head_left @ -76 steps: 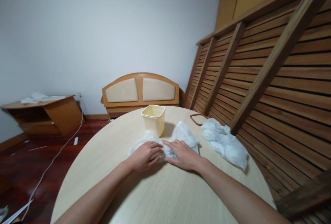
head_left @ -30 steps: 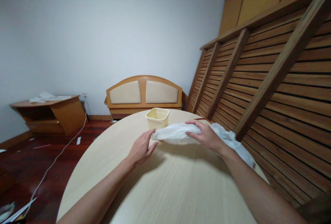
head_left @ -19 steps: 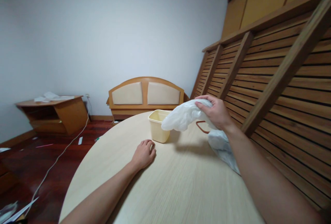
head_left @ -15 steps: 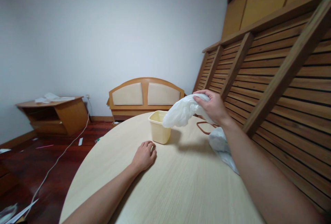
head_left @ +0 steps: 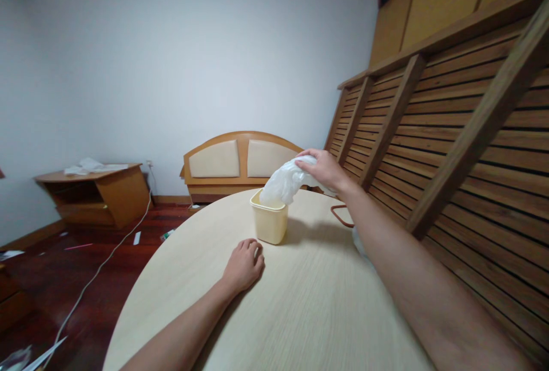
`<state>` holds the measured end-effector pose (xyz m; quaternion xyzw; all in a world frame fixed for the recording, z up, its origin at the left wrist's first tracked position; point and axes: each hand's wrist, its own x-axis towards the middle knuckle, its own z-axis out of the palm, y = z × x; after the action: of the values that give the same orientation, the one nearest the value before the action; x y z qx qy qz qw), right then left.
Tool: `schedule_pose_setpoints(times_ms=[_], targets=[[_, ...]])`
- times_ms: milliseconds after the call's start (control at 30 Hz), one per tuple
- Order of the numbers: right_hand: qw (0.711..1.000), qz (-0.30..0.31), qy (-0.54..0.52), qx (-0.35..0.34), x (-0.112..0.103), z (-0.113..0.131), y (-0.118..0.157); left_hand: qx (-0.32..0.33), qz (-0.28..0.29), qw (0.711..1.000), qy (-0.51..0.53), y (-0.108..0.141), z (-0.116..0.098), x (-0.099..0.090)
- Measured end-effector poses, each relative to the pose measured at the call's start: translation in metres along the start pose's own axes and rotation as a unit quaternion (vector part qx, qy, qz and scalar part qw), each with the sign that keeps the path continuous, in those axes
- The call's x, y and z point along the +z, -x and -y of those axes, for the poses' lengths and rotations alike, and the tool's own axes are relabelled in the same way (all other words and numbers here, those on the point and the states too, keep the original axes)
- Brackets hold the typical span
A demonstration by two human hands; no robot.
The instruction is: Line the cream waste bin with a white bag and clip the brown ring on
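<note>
A pale yellow bin (head_left: 271,225) stands upright on the round light-wood table (head_left: 300,302). My right hand (head_left: 323,170) grips a white plastic bag (head_left: 281,183) above and to the right of the bin, and the bag's lower end hangs into the bin's opening. My left hand (head_left: 244,264) rests on the tabletop just in front of the bin, fingers loosely curled, with no object visible in it. Whether its fingertips touch anything is hidden.
A brown loop (head_left: 342,218) lies at the table's right, with part of another pale bag (head_left: 359,242) behind my right forearm. Slatted wooden panels (head_left: 446,125) lean along the right. A headboard (head_left: 244,156) stands beyond the table; a low cabinet (head_left: 98,196) is at left.
My right hand has moved left with the white bag, whose end is now inside the bin's opening instead of beside its rim. My left hand has stayed on the table.
</note>
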<state>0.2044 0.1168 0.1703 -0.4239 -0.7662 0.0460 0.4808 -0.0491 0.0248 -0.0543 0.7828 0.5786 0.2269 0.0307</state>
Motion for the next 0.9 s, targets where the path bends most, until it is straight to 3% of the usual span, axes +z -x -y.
schedule_pose_setpoints(times_ms=[233,367,567,900], targets=[[0.99,0.118,0.069,-0.015,0.053,-0.008,0.009,-0.004,-0.001,1.0,0.01,-0.002,0.0,-0.001],[0.973,0.201,0.11,-0.019,0.071,-0.009,0.025,-0.006,0.003,1.0,0.01,-0.002,-0.001,-0.003],[0.954,0.274,0.111,-0.06,0.071,-0.005,0.043,-0.005,0.004,1.0,0.01,-0.002,0.0,-0.003],[0.945,0.282,0.132,-0.104,0.051,-0.012,0.068,-0.014,-0.006,1.0,0.022,-0.001,-0.004,-0.002]])
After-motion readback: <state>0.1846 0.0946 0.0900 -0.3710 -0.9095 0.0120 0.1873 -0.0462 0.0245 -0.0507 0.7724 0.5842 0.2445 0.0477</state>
